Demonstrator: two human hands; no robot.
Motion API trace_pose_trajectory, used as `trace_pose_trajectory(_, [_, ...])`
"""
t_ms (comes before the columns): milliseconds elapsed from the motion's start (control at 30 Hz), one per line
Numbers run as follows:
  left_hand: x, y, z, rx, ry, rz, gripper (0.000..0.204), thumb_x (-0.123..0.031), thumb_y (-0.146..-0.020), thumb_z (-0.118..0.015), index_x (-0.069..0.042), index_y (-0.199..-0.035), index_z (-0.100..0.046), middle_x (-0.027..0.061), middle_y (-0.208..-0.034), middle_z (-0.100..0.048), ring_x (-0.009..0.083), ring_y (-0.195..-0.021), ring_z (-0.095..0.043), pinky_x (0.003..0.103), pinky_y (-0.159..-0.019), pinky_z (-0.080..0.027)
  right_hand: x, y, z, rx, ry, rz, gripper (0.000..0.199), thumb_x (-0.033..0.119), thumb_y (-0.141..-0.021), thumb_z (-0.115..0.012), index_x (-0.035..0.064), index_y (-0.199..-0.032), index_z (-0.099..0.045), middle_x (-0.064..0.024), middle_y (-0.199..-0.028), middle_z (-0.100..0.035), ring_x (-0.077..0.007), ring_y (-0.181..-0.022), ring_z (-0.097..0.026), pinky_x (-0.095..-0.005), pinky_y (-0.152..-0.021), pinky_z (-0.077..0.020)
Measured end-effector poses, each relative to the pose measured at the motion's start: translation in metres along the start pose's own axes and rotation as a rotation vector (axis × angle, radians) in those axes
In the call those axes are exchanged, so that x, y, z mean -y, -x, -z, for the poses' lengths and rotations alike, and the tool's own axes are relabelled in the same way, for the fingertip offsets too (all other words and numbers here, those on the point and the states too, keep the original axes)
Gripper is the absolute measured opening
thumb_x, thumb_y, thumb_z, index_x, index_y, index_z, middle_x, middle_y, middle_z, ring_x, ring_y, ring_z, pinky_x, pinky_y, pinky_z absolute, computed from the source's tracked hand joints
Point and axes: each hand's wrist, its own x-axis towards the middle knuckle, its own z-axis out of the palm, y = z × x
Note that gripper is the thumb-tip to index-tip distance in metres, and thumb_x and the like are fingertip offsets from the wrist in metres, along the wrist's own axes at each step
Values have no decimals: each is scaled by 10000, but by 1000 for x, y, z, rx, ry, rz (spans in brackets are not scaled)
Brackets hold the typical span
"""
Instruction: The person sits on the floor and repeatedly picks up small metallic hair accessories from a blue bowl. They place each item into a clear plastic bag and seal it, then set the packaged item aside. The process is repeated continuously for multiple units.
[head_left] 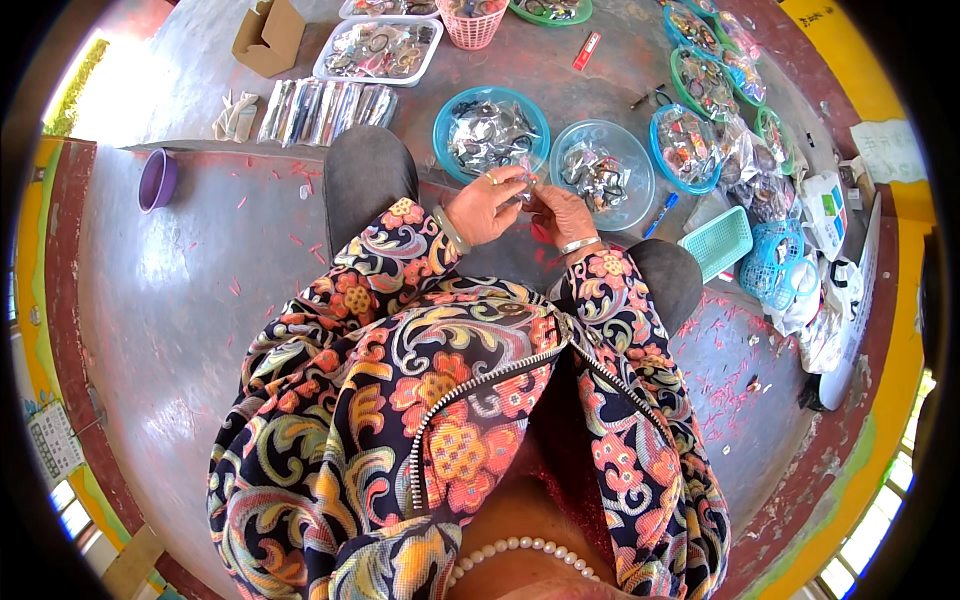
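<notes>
My left hand (482,210) and my right hand (566,216) meet in front of me, fingers closed in a pinch. Between the fingertips is a small clear plastic packet (526,182), its contents too small to make out. Just beyond my left hand stands a blue plastic basin (440,140) heaped with small clear packets. Close by my right hand is a clear plastic bowl (640,205), holding a smaller pile of packets with dark and coloured items in them.
Several basins, including a blue one (655,140), crowd the right side near a green basket (718,245). A blue marker (661,215) lies by my right knee. Further off are a white tray (318,72), a cardboard box (268,38) and a pink basket (474,30). A purple bowl (158,182) sits left.
</notes>
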Motion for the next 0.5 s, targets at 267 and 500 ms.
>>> trace_pose_trajectory(267, [11, -4, -2, -253, 457, 493, 359, -119, -734, -618, -6, -1053, -499, 88, -1095, -488, 191, -959, -499, 275, -713, -437, 2, -4, 4, -55, 141, 155, 114, 165, -775, -574, 55, -791, -597, -19, -716, -593, -103, -677, -542, -217, -605, -389])
trace_pose_trajectory(500, [9, -6, 9, 83, 1229, 1041, 299, -135, -746, -615, -75, -1030, -546, -43, -846, -584, 29, -705, -509, 159, -475, -296, -1, -2, 0, 100, 358, 240, 140, 164, -772, -589, 27, -790, -608, -9, -705, -583, -72, -651, -514, -199, -595, -384])
